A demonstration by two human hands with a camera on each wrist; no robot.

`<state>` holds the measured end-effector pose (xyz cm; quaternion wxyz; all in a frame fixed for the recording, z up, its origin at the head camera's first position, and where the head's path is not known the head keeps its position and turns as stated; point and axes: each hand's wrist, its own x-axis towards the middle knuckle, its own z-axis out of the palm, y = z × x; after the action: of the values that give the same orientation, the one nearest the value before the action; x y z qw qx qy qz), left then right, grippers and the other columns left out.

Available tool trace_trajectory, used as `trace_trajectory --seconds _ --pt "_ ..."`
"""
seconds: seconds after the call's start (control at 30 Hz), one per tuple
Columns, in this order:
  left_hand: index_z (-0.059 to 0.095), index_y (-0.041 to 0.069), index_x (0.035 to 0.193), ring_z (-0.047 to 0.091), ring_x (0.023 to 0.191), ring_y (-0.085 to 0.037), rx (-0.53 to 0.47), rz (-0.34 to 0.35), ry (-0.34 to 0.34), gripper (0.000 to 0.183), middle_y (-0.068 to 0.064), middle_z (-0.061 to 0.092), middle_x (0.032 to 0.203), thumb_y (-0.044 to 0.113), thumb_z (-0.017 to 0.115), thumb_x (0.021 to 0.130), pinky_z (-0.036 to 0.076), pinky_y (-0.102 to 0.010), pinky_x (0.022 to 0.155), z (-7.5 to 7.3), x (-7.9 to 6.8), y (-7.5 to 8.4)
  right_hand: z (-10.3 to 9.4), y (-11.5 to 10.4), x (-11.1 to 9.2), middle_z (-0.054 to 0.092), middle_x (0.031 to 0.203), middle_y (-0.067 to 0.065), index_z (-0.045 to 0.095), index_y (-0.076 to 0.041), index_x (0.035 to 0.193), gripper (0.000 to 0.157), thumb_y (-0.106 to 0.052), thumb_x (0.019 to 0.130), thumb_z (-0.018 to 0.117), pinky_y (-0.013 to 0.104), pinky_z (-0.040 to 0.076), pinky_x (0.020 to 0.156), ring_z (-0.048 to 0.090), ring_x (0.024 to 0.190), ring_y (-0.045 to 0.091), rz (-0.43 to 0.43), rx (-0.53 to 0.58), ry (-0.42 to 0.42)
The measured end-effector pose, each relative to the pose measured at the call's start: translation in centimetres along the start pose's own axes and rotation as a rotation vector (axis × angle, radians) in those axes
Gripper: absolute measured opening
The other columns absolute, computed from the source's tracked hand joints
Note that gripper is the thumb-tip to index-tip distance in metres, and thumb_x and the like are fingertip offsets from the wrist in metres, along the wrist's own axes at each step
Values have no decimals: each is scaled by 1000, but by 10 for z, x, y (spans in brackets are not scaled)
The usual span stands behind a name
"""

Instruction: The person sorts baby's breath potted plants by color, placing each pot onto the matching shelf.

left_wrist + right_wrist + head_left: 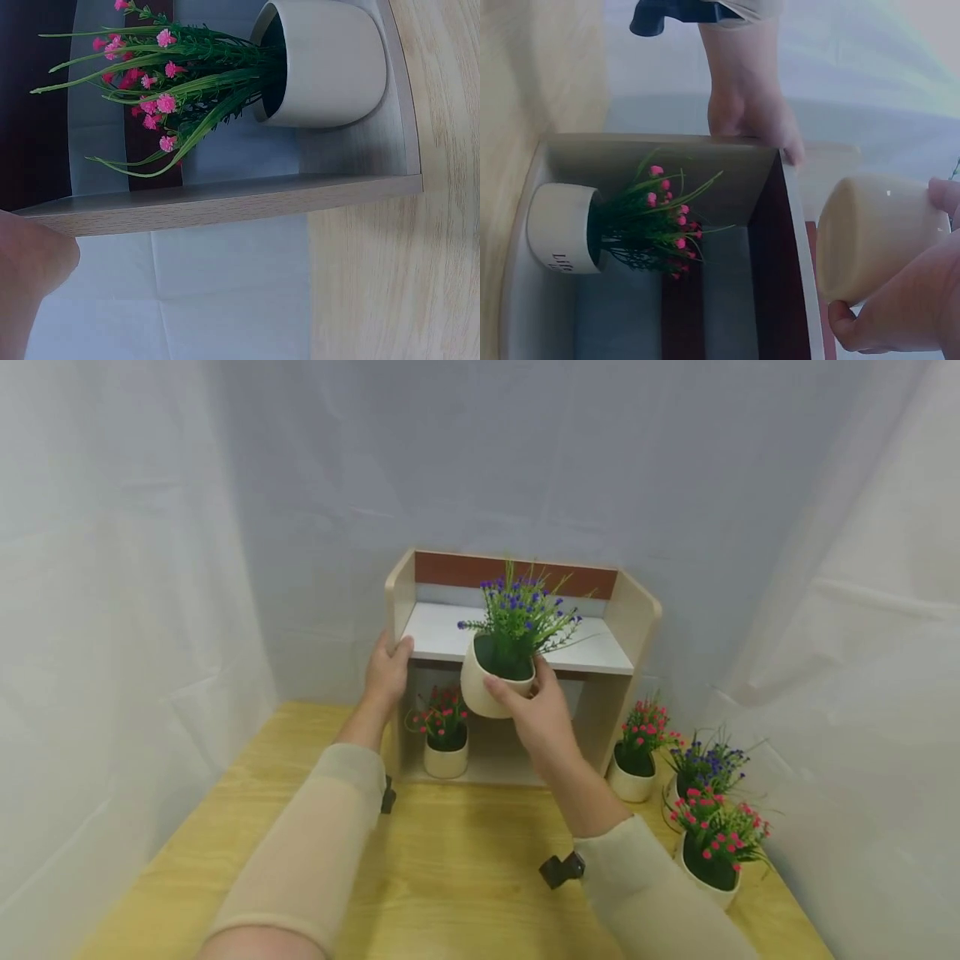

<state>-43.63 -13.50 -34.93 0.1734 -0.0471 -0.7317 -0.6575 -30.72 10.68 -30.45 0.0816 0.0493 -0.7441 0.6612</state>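
Observation:
My right hand (543, 714) grips a cream pot with purple flowers (498, 681), thumb on the near side, and holds it in front of the upper shelf's edge. Seen from below in the right wrist view, the held pot (877, 236) is clear of the small wooden shelf unit (799, 247). My left hand (387, 672) holds the unit's left side panel (401, 593) near the white upper board (442, 631). On the lower level, at the left, stands a pot with pink flowers (446, 756); the left wrist view shows this pot (330, 64) close to the side panel.
Right of the unit stand a pink-flowered pot (636, 777), a purple-flowered pot (705, 768) and a nearer pink-flowered pot (712, 868). All are on the wooden table (442, 868). Pale sheeting (135, 610) hangs on the left, behind and on the right.

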Motion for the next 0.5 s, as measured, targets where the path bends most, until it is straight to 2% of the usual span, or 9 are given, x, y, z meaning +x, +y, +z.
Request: trace_trajectory --seconds 0.1,0.33,0.43,0.5 --pt "36 17 168 36 162 -37 -11 -11 1 62 -18 43 171 41 51 113 23 -57 138 0 1 -1 4 -7 12 43 172 17 21 -17 174 106 -43 94 84 53 41 130 44 159 32 -20 -15 3" --pt "38 16 167 38 161 -36 -13 -11 3 61 -18 45 170 40 52 113 24 -55 138 3 0 -4 12 -9 39 29 179 14 18 -15 175 109 -44 94 84 51 38 132 37 163 35 -34 -73 20" --pt "39 15 167 39 161 -37 -5 1 7 61 -20 46 169 40 52 112 25 -55 137 5 -1 -4 16 -8 50 28 179 14 18 -14 175 109 -42 94 85 50 40 131 39 162 35 -59 -79 22" --pt "38 15 167 38 161 -38 -2 6 4 61 -20 45 170 40 51 113 24 -56 137 6 -1 -2 19 -8 56 32 177 15 19 -13 175 108 -41 93 85 49 42 130 43 159 35 -86 -79 25"
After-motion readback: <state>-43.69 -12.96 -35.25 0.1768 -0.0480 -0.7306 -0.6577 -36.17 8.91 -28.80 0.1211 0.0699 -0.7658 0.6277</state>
